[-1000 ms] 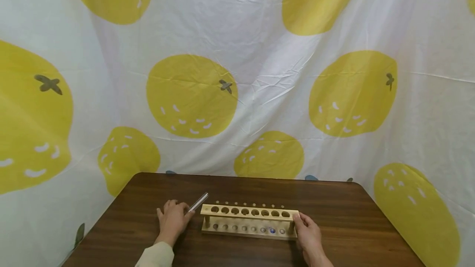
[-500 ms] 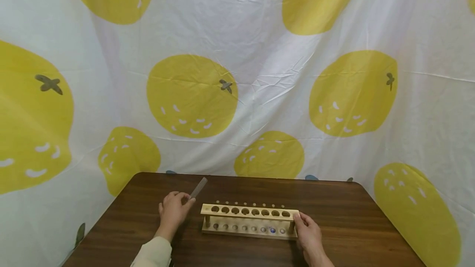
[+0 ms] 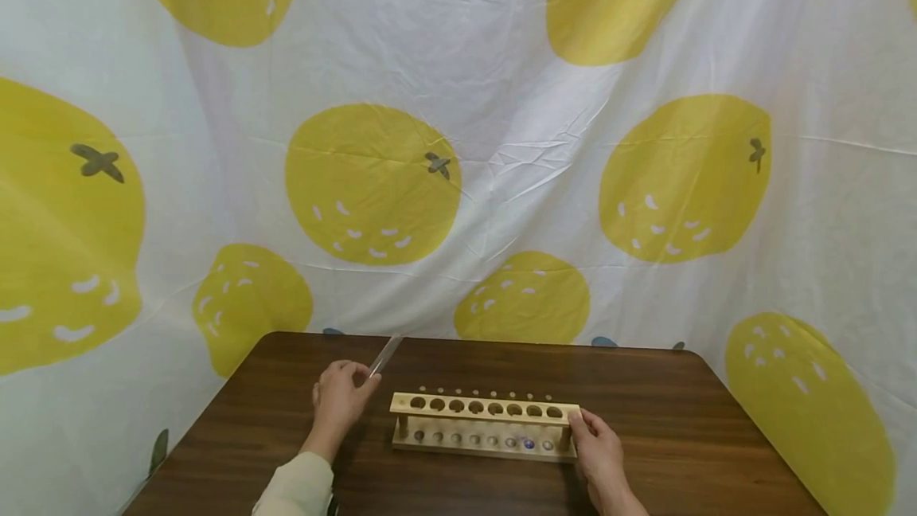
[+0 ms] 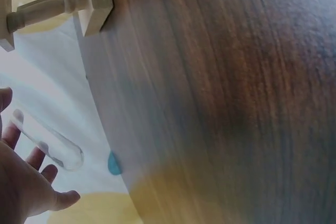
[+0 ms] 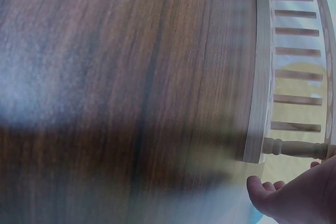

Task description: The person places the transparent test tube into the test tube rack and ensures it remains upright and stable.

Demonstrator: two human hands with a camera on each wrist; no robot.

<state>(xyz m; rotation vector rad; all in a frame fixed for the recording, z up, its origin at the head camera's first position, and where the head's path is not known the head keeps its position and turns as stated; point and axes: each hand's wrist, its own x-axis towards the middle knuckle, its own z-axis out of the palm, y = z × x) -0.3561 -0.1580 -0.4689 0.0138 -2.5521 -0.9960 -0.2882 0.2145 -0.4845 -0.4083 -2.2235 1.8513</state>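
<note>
My left hand (image 3: pixel 340 396) pinches a clear glass test tube (image 3: pixel 385 357) between thumb and fingers, raised and tilted up to the right. In the left wrist view the tube's rounded end (image 4: pixel 71 158) points away from the fingers. A pale wooden test tube rack (image 3: pixel 485 407) stands on the table to the right of this hand, with a row of holes along its top bar. A small blue spot (image 3: pixel 528 444) shows in its lower board near the right end. My right hand (image 3: pixel 600 452) grips the rack's right end.
A dark brown wooden table (image 3: pixel 688 436) lies under both hands. Behind it hangs a white cloth (image 3: pixel 501 205) printed with yellow lemons. A row of short pegs (image 3: pixel 494 394) runs along the rack's far side.
My left hand has lifted the test tube from low beside the rack, moving it up and slightly away. The right hand keeps its grip on the rack, which stays in place.
</note>
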